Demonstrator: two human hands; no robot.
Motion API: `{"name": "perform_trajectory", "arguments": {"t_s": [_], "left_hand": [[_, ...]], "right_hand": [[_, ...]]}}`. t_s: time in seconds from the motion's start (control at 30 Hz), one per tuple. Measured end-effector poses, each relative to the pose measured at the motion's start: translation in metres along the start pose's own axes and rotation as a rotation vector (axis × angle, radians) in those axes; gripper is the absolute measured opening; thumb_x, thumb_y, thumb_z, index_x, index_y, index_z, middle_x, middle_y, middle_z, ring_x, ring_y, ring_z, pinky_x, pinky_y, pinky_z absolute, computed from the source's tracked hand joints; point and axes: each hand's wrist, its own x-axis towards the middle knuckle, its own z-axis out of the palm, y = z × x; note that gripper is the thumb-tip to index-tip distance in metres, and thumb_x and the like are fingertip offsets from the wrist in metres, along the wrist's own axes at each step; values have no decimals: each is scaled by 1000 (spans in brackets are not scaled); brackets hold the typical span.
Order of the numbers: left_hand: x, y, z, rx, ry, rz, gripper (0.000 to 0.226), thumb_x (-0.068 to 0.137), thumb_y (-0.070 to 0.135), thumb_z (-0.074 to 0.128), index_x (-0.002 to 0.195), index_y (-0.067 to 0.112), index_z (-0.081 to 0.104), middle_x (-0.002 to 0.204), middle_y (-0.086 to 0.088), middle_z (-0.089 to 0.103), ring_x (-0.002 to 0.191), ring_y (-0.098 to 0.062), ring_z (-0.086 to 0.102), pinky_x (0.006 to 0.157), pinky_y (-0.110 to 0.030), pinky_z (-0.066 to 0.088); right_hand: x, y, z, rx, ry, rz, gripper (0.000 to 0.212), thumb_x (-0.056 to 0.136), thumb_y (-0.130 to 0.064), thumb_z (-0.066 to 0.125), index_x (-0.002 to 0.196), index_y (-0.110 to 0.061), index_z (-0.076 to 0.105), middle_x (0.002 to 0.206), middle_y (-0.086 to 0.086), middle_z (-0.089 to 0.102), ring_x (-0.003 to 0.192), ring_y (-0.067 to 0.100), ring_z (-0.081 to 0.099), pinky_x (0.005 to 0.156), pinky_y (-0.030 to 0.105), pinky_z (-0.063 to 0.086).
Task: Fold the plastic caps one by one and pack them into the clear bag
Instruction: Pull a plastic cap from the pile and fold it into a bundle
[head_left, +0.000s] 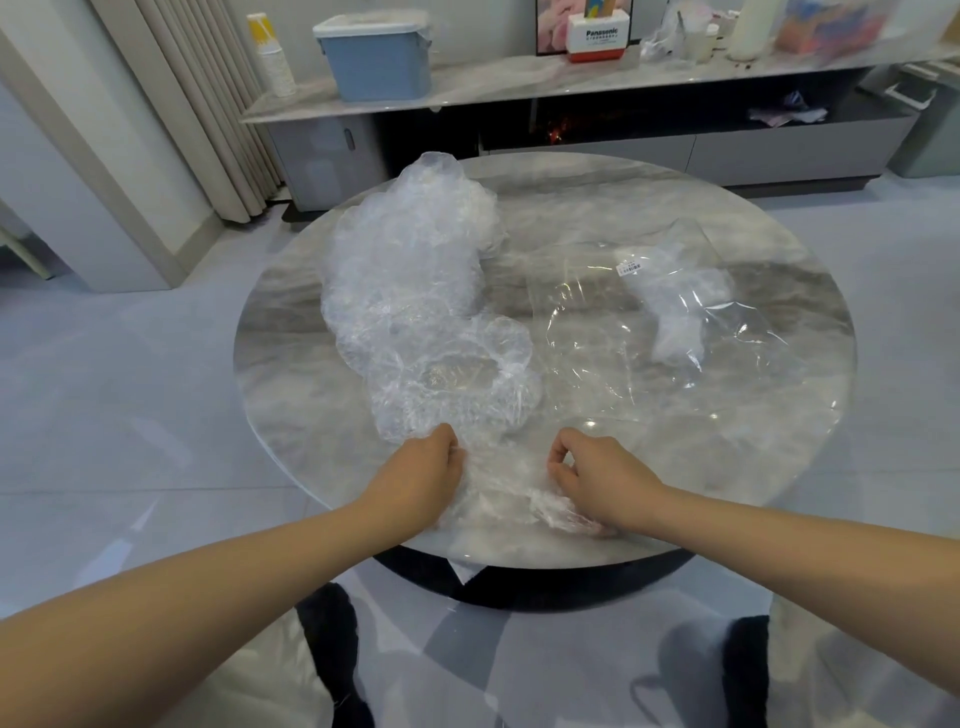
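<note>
Left hand: the left hand (423, 470) is curled, pinching one edge of the plastic cap (511, 496) at the near rim of the round marble table (779, 457).
Right hand: the right hand (592, 473) pinches the cap's opposite edge between thumb and fingers; the cap is stretched between the two hands, just above or on the tabletop.
Fold advice: probably best to keep both pinches on the elastic rim, pull it taut and flat, then bring one edge over the other so air escapes and the film does not bunch.
Loose caps: the pile of unfolded caps (410, 291) lies just beyond the left hand and touches the held cap; lifting could drag a neighbour along.
Clear bag: the clear bag (649, 332) lies flat, farther right, with folded caps (675, 301) already inside.
Bag mouth: I cannot tell which side is open.
</note>
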Motion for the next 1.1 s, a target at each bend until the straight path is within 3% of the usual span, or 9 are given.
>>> {"name": "perform_trajectory", "arguments": {"t_s": [0.27,0.37,0.47,0.57,0.67,0.77,0.87,1.0,1.1], "left_hand": [[9,-8,-4,429,111,69,26,100,38,37,107,14,45,82,3,54,67,-18,49,54,-28,32],[8,-11,-4,433,330,300,22,81,24,71,91,11,57,84,-2,56,69,-21,52,56,-28,35],[-1,-10,5,421,429,608,9,72,11,61,81,10,62,83,-6,59,70,-25,54,64,-31,37],[-19,-10,28,428,272,716,35,80,18,43,103,4,66,111,-14,63,103,-30,56,89,-36,37],[-28,-18,39,460,4,514,60,99,40,20,145,4,35,152,-17,29,142,-33,24,113,-42,12],[-24,-24,37,386,-144,452,76,84,64,-9,148,24,-14,155,0,-24,142,-17,-27,114,-34,-20],[-19,-23,30,325,-247,455,77,81,68,-2,147,32,-19,152,7,-31,136,-8,-36,113,-31,-23],[-10,-32,18,270,-284,530,70,88,66,8,148,36,-10,155,10,-23,139,-3,-29,115,-29,-19],[-7,-37,13,248,-254,589,62,97,53,27,151,34,3,158,9,-14,142,-3,-21,116,-27,-15]], "right_hand": [[-3,-8,6,-372,29,-98,23,99,-21,35,121,-13,39,71,-2,49,68,23,48,60,31,35],[-7,-12,4,-437,167,-172,33,97,-23,38,129,-15,39,108,1,57,87,24,55,68,33,38],[-6,-5,6,-458,326,-478,35,86,-23,45,117,-13,57,108,4,60,92,25,59,74,34,47],[-8,8,15,-510,174,-580,46,87,-34,41,125,-14,56,128,3,58,118,21,53,100,34,39],[-9,15,23,-638,24,-537,58,99,-45,21,142,-12,40,149,4,38,139,18,32,113,32,17],[-9,17,22,-605,-142,-481,85,77,-60,-15,149,-16,-10,152,-6,-18,140,9,-20,113,24,-17],[-12,10,16,-593,-223,-479,90,70,-67,-17,144,-15,-21,149,-6,-27,135,7,-29,110,23,-19],[-8,8,8,-668,-156,-544,59,96,-37,25,147,-6,29,154,11,27,143,23,23,115,35,22],[-8,8,3,-676,-30,-617,47,79,-21,25,99,-14,67,93,2,68,91,25,64,72,32,45]]}}
